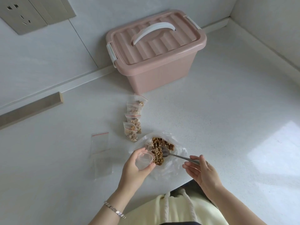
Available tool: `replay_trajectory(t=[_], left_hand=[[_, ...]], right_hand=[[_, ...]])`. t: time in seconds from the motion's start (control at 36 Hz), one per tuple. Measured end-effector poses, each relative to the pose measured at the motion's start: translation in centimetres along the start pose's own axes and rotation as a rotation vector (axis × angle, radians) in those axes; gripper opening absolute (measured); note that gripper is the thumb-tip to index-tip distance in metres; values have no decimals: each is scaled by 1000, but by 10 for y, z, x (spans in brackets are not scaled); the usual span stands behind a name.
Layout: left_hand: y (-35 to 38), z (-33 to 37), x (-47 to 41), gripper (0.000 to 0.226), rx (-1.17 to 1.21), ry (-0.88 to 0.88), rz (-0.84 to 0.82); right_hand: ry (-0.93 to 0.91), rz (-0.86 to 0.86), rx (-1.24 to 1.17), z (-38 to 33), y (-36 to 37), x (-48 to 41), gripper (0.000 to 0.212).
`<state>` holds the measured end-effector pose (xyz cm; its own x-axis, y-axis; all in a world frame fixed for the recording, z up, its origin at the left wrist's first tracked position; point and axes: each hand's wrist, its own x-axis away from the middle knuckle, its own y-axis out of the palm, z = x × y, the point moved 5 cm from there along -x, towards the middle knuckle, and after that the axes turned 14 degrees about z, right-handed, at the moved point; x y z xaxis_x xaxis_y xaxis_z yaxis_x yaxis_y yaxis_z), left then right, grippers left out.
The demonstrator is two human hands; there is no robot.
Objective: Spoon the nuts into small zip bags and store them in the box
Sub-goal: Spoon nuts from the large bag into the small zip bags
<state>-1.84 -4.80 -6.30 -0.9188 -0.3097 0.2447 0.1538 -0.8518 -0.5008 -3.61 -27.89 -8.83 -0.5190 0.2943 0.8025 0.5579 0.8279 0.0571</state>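
1. Left hand point(138, 164) had its fingers and thumb curled round a small zip bag point(144, 161), holding the mouth open right up against the nuts point(159, 153)
2. Right hand point(201, 172) pinched the handle end of the spoon point(177, 155) between thumb and fingertips, other fingers hanging loose; the spoon's bowl sat in the pile, just beside the bag's mouth
3. The nuts were heaped on a crumpled clear plastic sheet point(175, 168) on the white counter point(227, 119), near its front edge
4. A few filled bags point(133, 122) lay overlapping in a row between the pile and the box
5. Pink box point(155, 62) stood at the back by the wall, lid on, white handle folded flat
6. Empty bags point(100, 142) lay flat left of the left hand
7. Silver bracelet point(113, 208) on the left wrist
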Motion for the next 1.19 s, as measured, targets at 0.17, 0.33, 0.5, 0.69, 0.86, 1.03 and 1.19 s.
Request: replay_trajectory(t=[0.17, 0.33, 0.5, 0.69, 0.86, 1.03, 1.19], left_hand=[[7, -7, 0, 47, 78, -83, -61], [18, -1, -1, 47, 134, -106, -101], [41, 8, 1, 44, 169, -106, -144], [58, 16, 3, 48, 139, -66, -174], [50, 24, 3, 54, 87, 33, -194], [46, 21, 5, 57, 38, 74, -193], [36, 19, 7, 47, 56, 82, -141]], right_hand=[[-4, -8, 1, -13, -7, 0, 41], [-98, -22, 50, -38, -11, 6, 42], [-289, 7, 129, -73, -16, 17, 44], [-481, 40, 271, -105, -10, 33, 44], [-624, -25, 431, -112, 11, 49, 42], [-910, -129, 687, -104, 31, 73, 38], [-1221, -122, 706, -109, 28, 90, 35]])
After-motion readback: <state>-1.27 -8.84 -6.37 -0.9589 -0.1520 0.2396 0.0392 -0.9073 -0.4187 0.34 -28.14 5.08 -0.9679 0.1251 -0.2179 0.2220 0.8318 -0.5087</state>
